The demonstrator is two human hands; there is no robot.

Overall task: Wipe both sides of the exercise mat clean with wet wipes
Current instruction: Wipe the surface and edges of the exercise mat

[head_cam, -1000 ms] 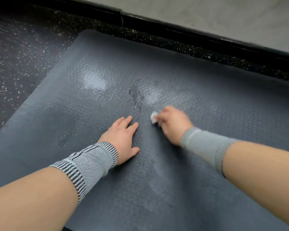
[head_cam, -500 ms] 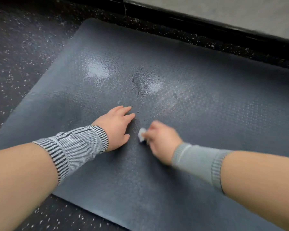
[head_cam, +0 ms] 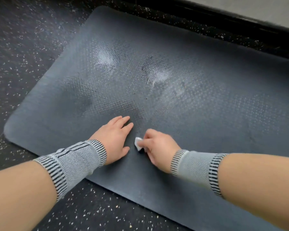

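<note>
While the dark grey, textured rubber exercise mat lies flat on the black speckled rubber floor, both hands rest on its near part, close to its front edge. The left hand lies palm down on the mat with its fingers straight and together, holding nothing. Just beside it, to the right, the right hand has its fingers curled and pinches a small, crumpled white wet wipe, which it presses against the mat's surface. The two hands are near each other but do not touch; the wipe sits in the gap between them. Each wrist wears a grey knitted wristband with black stripes, the left wristband and the right wristband, and the forearms behind them are bare. Farther up the mat, well away from the hands, two pale shiny patches catch the light, and small dark marks show near the right-hand one. Beyond the mat's far edge runs a black baseboard strip below a light grey wall.
</note>
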